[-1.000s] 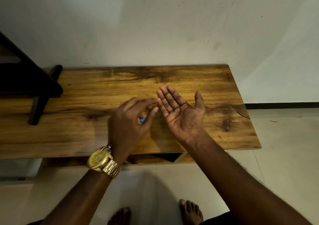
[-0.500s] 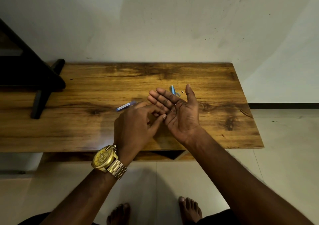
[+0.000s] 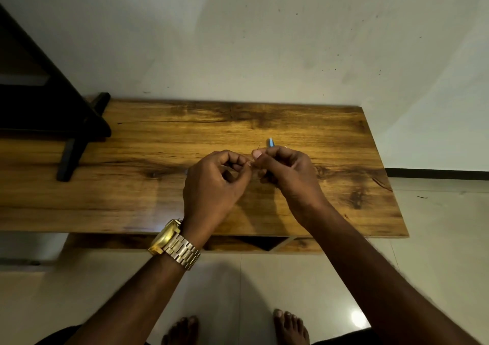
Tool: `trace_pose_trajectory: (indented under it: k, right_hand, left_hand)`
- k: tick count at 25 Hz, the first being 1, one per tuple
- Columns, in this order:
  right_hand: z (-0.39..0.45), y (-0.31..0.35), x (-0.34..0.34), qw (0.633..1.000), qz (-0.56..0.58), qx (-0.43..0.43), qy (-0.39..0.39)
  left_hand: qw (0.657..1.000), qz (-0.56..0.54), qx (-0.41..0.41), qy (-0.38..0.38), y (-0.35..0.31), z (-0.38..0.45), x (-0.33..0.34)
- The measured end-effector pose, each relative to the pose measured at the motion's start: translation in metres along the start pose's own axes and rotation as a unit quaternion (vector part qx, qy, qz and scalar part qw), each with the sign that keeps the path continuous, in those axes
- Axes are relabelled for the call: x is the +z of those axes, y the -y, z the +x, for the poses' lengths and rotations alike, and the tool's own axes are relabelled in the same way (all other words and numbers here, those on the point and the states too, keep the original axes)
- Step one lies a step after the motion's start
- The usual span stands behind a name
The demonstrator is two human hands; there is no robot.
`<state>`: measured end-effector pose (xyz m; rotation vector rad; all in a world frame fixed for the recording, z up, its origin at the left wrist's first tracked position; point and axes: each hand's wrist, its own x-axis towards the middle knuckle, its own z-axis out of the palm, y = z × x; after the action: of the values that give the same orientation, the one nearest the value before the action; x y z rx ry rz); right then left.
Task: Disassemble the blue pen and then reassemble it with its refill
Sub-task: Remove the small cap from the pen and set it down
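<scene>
My left hand [image 3: 214,185] and my right hand [image 3: 288,175] meet above the middle of the wooden table [image 3: 127,191]. Their fingertips pinch a thin pen part [image 3: 254,156] between them; it is too small to tell whether it is the refill or a spring. A short blue pen piece [image 3: 270,142] lies on the table just beyond my right hand's knuckles. The blue barrel seen earlier on the table is hidden behind my left hand.
A black stand [image 3: 71,133] with a slanted leg sits on the table's left end. The table's right edge [image 3: 383,175] drops to a tiled floor. A white wall runs behind it. My bare feet [image 3: 235,328] are below the near edge.
My right hand turned from palm-up and open to closed, fingers down. My left hand rose from the table to meet it. Both now pinch the thin part together.
</scene>
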<state>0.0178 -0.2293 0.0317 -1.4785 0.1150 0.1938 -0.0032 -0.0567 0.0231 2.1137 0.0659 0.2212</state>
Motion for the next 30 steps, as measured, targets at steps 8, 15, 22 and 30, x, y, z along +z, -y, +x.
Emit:
trace_pose_trajectory:
  k: [8,15,22,30]
  right_hand:
    - [0.007,0.014,-0.028,0.996,0.038,-0.02,-0.082]
    - [0.018,0.027,-0.068,0.959,0.218,-0.017,-0.182]
    - [0.019,0.032,-0.072,0.952,0.25,-0.013,-0.177]
    - [0.002,0.057,-0.04,0.961,0.242,-0.04,-0.128]
  left_hand:
    - [1.0,-0.014,-0.002,0.02,-0.009,0.004,0.018]
    - [0.987,0.144,-0.013,0.071,-0.025,0.022,0.084]
    - [0.984,0.163,-0.034,0.06,-0.013,0.02,0.083]
    - [1.0,-0.009,0.009,-0.007,-0.03,-0.015,-0.005]
